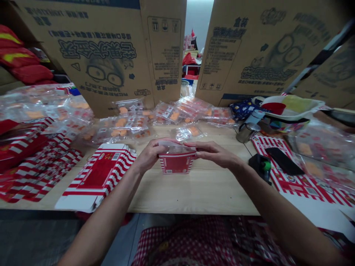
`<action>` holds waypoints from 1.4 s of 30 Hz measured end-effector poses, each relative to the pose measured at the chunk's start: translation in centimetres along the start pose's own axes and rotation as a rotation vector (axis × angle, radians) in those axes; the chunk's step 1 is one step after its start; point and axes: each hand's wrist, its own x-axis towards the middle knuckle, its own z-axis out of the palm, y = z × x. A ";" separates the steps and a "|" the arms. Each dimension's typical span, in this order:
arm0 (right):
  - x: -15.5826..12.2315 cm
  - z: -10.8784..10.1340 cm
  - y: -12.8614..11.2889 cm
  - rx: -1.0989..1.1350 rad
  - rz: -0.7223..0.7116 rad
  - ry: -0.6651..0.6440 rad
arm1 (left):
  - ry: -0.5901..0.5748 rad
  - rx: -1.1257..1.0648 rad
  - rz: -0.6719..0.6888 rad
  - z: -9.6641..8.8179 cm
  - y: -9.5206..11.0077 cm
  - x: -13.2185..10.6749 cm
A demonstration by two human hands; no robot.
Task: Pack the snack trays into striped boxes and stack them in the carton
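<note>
A small red-and-white striped carton stands upright on the wooden table in front of me. Clear plastic packaging shows in its open top. My left hand grips the carton's left side, thumb at the upper edge. On the right, my right hand holds the upper right corner, its fingers reaching along the rim; part of them is hidden behind the carton. Just behind the carton lies a clear packet with orange pieces.
Flattened striped cartons are stacked at left, beside more striped packaging. Clear packets pile along the back, below large cardboard boxes. At right are a metal cup, a tape dispenser and a black phone.
</note>
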 end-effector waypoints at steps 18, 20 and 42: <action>-1.1 4.0 4.2 0.063 0.077 0.252 | 0.076 -0.192 0.019 0.7 -5.1 -3.7; -2.5 5.4 5.2 0.145 0.183 0.243 | 0.122 -0.242 -0.060 1.7 -7.0 -5.3; -10.5 6.5 8.8 0.377 0.337 -0.039 | 0.108 -0.412 -0.461 3.0 -11.5 -10.2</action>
